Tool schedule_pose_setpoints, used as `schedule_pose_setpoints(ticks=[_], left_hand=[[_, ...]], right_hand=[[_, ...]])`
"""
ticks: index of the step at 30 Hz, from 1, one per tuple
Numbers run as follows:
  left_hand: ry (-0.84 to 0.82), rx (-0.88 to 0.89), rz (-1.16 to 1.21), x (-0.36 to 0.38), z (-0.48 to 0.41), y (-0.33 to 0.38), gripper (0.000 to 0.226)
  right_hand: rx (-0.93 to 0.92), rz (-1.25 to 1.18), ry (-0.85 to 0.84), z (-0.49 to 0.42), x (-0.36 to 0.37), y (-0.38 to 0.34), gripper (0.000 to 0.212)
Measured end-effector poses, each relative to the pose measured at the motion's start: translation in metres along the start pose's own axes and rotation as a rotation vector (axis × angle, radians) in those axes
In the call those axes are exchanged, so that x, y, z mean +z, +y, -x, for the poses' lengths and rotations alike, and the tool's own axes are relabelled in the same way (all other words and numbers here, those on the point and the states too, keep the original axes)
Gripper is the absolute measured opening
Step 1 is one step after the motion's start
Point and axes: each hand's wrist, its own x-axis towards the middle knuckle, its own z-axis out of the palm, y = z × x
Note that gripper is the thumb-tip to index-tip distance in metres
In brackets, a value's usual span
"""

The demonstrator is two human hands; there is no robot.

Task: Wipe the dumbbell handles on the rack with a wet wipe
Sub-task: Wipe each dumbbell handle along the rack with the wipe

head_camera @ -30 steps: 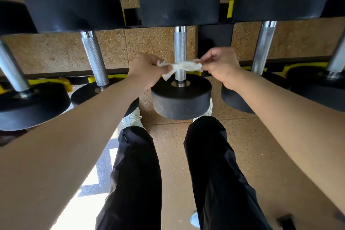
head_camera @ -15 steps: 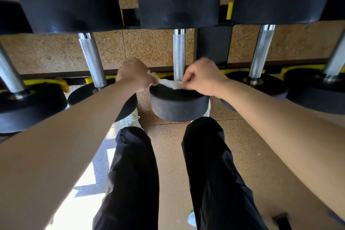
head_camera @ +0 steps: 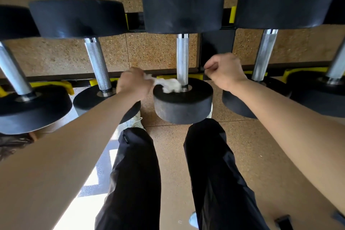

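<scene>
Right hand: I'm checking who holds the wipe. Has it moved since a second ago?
Yes. The right hand moved right, away from the middle dumbbell handle, off the wet wipe.

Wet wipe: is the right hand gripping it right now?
No: only the left hand grips the wet wipe at the base of the middle handle; the right hand is apart from it, curled on nothing.

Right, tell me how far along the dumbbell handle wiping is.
Done: no handle shows whether it has been wiped. In hand: the left hand grips the wet wipe, bunched at the base of the middle handle; the right hand is curled, holding nothing. Left: possibly the left neighbour handle and the right neighbour handle.
</scene>
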Motion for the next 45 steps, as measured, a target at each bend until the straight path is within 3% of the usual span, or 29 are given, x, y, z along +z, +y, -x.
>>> schedule_pose_setpoints(ticks=[4, 6, 8, 11, 14, 17, 19, 22, 24, 28, 31, 33, 35, 39, 45], left_hand=[[0.122, -0.109, 0.378, -0.017, -0.007, -0.017, 0.017], [0.057, -0.146, 0.729, -0.019, -0.008, -0.014, 0.008], [-0.063, -0.179, 1.072, -0.018, -0.008, -0.008, 0.016], [-0.236, -0.182, 1.410, -0.016, -0.006, 0.007, 0.012], [-0.348, -0.213, 1.657, -0.015, -0.003, 0.028, 0.004], [-0.414, -0.220, 1.731, -0.010, -0.009, 0.044, 0.013], [-0.427, -0.233, 1.710, -0.009, -0.010, 0.050, 0.016], [-0.350, -0.251, 1.534, -0.006, -0.007, 0.049, 0.011], [-0.243, -0.186, 1.241, -0.001, -0.006, 0.042, 0.018], [-0.073, 0.001, 0.659, 0.012, 0.002, 0.031, 0.028], [-0.158, 0.155, 0.483, 0.011, 0.006, 0.034, 0.041], [-0.177, 0.222, 0.363, 0.005, 0.005, 0.033, 0.031], [-0.180, 0.216, 0.261, -0.003, 0.004, 0.025, 0.023], [-0.171, 0.241, 0.143, -0.012, 0.001, 0.009, 0.028], [-0.261, 0.315, 0.050, -0.002, 0.006, 0.041, 0.024]], right_hand=[[0.035, -0.099, 0.014, -0.001, -0.003, -0.002, 0.013], [0.053, -0.162, 0.004, -0.001, -0.003, -0.003, 0.011], [0.069, -0.265, -0.025, -0.002, -0.002, -0.002, 0.012], [0.130, -0.524, -0.126, -0.007, 0.003, -0.006, 0.016], [0.196, -0.716, -0.264, -0.015, 0.011, -0.014, 0.038], [0.214, -0.707, -0.412, -0.018, 0.018, -0.022, 0.056], [0.197, -0.619, -0.459, -0.015, 0.019, -0.026, 0.053], [0.074, -0.389, -0.347, -0.012, 0.019, -0.023, 0.026], [-0.010, -0.204, -0.283, -0.011, 0.014, -0.020, 0.014], [-0.074, 0.102, -0.254, -0.006, 0.010, -0.011, 0.016], [-0.069, 0.160, -0.247, -0.003, 0.011, -0.007, 0.017], [-0.081, 0.165, -0.274, -0.003, 0.013, -0.010, 0.018], [-0.104, 0.153, -0.314, -0.003, 0.018, -0.015, 0.016], [-0.159, 0.195, -0.333, 0.000, 0.024, -0.023, 0.003], [-0.093, 0.209, -0.368, 0.002, -0.015, -0.001, 0.015]])
